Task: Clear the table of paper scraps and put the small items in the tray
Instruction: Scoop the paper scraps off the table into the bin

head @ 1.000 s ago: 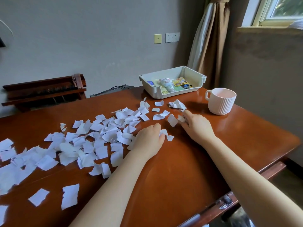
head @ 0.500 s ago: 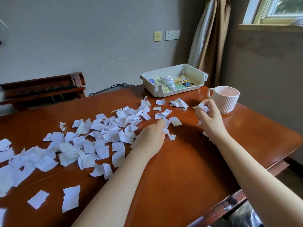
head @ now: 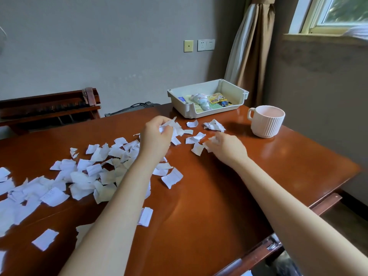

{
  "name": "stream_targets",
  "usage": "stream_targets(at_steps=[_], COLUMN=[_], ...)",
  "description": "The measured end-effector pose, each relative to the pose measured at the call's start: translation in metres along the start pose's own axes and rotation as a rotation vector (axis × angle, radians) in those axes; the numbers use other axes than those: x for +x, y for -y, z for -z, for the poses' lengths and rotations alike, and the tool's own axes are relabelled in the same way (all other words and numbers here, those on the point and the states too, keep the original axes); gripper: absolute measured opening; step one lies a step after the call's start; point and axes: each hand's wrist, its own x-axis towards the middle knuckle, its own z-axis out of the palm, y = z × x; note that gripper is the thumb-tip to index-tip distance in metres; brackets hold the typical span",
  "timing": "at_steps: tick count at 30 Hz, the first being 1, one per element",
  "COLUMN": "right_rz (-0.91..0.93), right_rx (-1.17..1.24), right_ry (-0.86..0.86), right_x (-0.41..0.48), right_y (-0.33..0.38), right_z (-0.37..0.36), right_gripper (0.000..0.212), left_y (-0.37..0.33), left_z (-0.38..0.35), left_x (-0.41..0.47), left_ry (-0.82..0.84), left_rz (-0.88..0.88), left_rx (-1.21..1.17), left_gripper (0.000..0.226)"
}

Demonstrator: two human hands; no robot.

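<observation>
— Scraps (head: 83, 176) of white paper cover the left and middle of the table (head: 219, 196). Where are the hands?

— Both are over the far middle. Left hand (head: 154, 136) is raised, fingers curled tight round a bunch of scraps that stick out above the fist. Right hand (head: 227, 146) is low, by the table surface, fingers bent onto a small scrap at its tips.

— Is the right really gripping it?

— It looks pinched, though the fingertips are partly hidden by the paper, so I would not swear to it.

— And loose pieces near them?

— A few lie between the two hands, and a crumpled wad (head: 214, 125) sits just beyond the right hand, toward the tray.

— Tray?

— A white tray (head: 237, 90) stands at the far edge of the table, with small items (head: 203, 99) in it: a pale wrapped thing, a yellow packet, something small and blue. Too small to name better.

— Anything else on the table?

— A ribbed mug (head: 265, 121) to the right of the tray, upright, apart from the paper. More scraps lie near the front edge, under and beside the left forearm.
</observation>
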Motion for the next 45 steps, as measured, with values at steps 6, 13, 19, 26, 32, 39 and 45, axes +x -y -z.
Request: stream_targets(at_steps=[6, 13, 19, 26, 32, 39, 45], right_rz=[-0.103, -0.032, 0.078, -0.02, 0.015, 0.134, 0.159], right_rx=[-0.305, -0.206, -0.03, 0.303, 0.555, 0.795, 1.053], right_ry=[0.055, 0.195, -0.007, -0.056, -0.115, -0.237, -0.257], right_x=[0.002, 0.003, -0.011, -0.017, -0.022, -0.032, -0.043], right_y=[0.025, 0.027, 0.007, 0.006, 0.002, 0.019, 0.015], right_z=[-0.011, -0.001, -0.008, -0.002, -0.005, 0.016, 0.038], right_gripper=[0.087, 0.028, 0.031, 0.036, 0.029, 0.024, 0.035], left_y=[0.012, 0.009, 0.018, 0.016, 0.017, 0.007, -0.02], left_z=[0.014, 0.028, 0.025, 0.015, 0.01, 0.015, 0.005], left_x=[0.008, 0.007, -0.013, -0.02, -0.017, -0.009, -0.018], left_ry=[0.08, 0.536, 0.789, 0.828, 0.703, 0.366, 0.219], left_rz=[0.09, 0.128, 0.122, 0.131, 0.099, 0.044, -0.046], left_rx=[0.157, 0.413, 0.559, 0.554, 0.48, 0.249, 0.038], left_gripper=[0.023, 0.003, 0.022, 0.015, 0.013, 0.027, 0.033])
